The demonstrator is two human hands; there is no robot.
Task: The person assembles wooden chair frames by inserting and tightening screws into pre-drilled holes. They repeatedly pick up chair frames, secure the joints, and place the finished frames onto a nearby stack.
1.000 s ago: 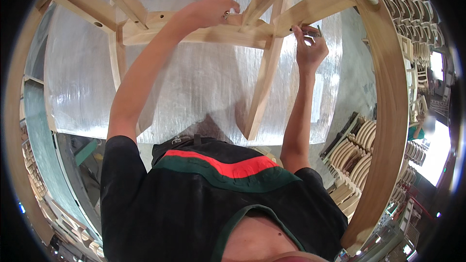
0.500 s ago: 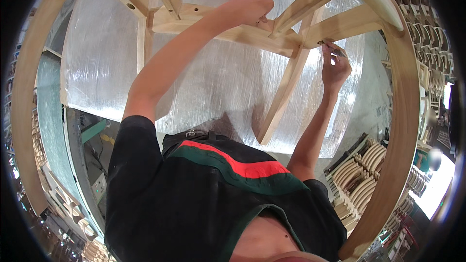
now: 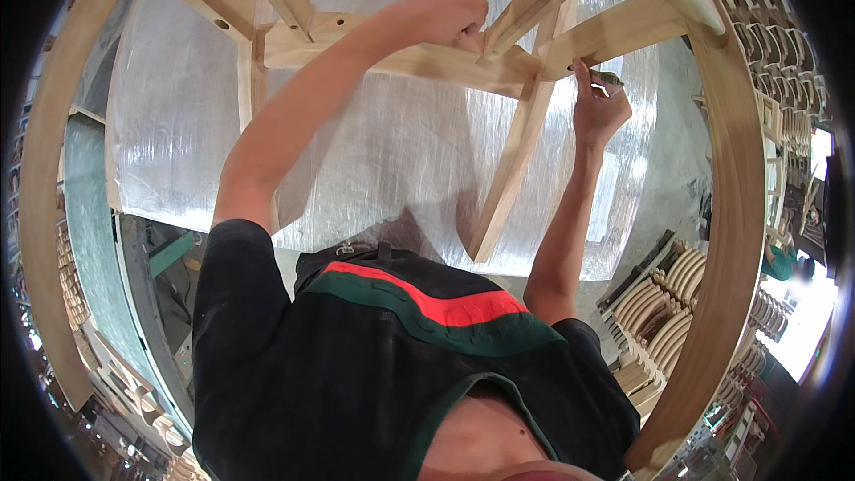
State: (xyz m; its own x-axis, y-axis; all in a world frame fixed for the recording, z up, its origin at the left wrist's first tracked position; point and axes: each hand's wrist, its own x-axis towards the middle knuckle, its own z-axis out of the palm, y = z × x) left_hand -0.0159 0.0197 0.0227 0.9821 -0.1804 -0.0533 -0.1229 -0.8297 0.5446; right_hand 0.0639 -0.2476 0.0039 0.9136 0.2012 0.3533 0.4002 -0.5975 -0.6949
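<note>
A pale wooden chair frame (image 3: 392, 58) with rails, slats and legs lies over a film-covered surface. My left hand (image 3: 452, 16) is closed at its cross rail, fingers curled over the upper edge; whatever they hold is hidden. My right hand (image 3: 601, 111) is closed at the right-hand rail (image 3: 614, 36), one fingertip against a drilled hole (image 3: 572, 67). A small dark piece (image 3: 609, 80) shows between its fingers, too small to name. Further drilled holes dot the left slat and the cross rail.
Shiny plastic film (image 3: 374, 151) covers the surface beneath the frame. Long curved wooden legs (image 3: 735, 214) arch down both sides. Stacked curved wooden parts (image 3: 668, 303) stand at the lower right, more at the far right. A grey-green bench edge (image 3: 85, 178) runs along the left.
The frame and both hands sit slightly further left and up in the picture. My right hand's fingertip stays at the rail's hole, and the dark piece in that hand has tilted.
</note>
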